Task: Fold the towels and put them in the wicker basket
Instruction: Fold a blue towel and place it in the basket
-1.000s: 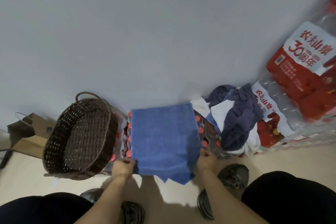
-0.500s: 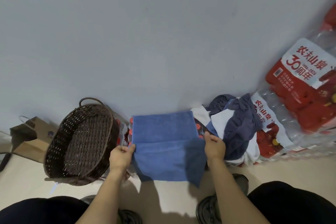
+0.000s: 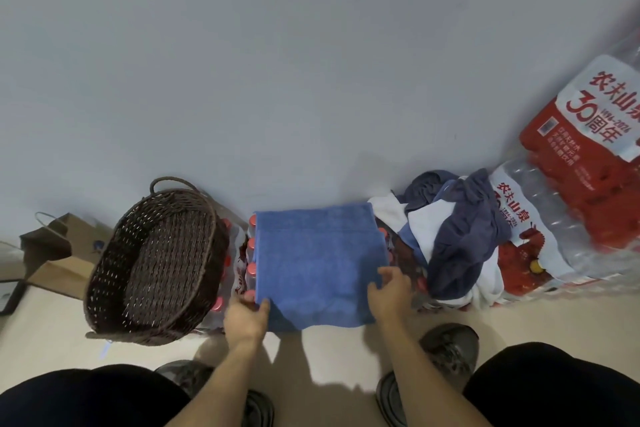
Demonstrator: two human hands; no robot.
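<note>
blue towel folded, l + r hands – gripping

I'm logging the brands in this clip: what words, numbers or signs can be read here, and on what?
"农夫山泉" and "30周年", with small "1996-2026": white label of the upper bottled water pack.
Small white lines on its red part: too blurred to read.
"农夫山泉": label of the lower bottled water pack, partly hidden by the towel pile.
Blue mark on the brown paper bag: too small to read.
</note>
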